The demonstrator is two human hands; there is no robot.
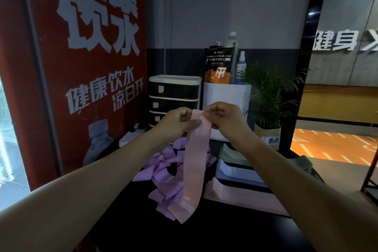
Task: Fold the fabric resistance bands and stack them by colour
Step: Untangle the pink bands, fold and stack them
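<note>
Both the left hand (176, 122) and right hand (224, 117) pinch the top end of the pink resistance band (196, 161); its long axis hangs straight down toward the tabletop (225, 229), over the purple bands (161, 170).

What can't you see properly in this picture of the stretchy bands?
Head view only:
- Pink band: its top edge is covered by the left hand and right hand.
- Purple bands: a tangled heap, partly behind the pink band; number unclear.
- Print on the pink band: too blurred to read.
- Folded stacks: partly behind the right forearm.
</note>
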